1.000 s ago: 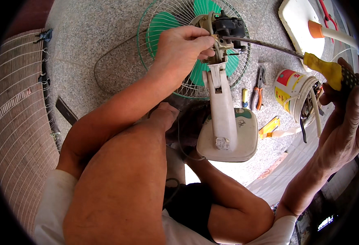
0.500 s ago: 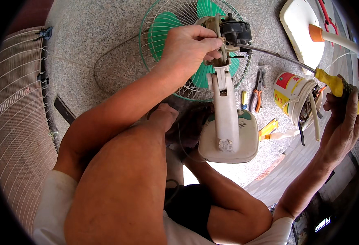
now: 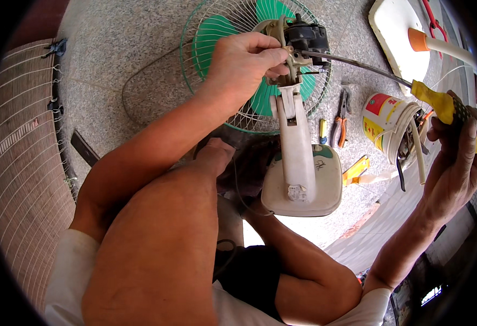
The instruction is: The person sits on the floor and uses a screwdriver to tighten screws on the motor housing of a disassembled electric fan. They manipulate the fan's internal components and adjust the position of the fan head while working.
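An electric fan with green blades (image 3: 209, 43) lies on its wire guard, its motor housing off and its pale stand reaching toward me. Thumb and fingers of my left hand (image 3: 238, 73) are pinched at the metal bracket (image 3: 288, 64) beside the black motor (image 3: 307, 38); exactly what lies between the fingertips is partly hidden. At the far right, my right hand (image 3: 455, 157) is closed round the yellow handle of a long screwdriver (image 3: 371, 69). Its shaft runs left to the bracket, and the tip meets it close by my left fingertips.
The fan's base (image 3: 303, 190) sits between my legs. Right of it lie pliers (image 3: 340, 122), a small yellow tool (image 3: 323, 131) and a yellow-handled item (image 3: 356, 170). A bucket of tools (image 3: 377, 122) stands beyond, near a white board (image 3: 398, 38). A woven mat (image 3: 21, 163) covers the left.
The fan and my left hand have shifted slightly left in the picture. The screwdriver's handle has turned a little in my right hand, its tip still at the bracket.
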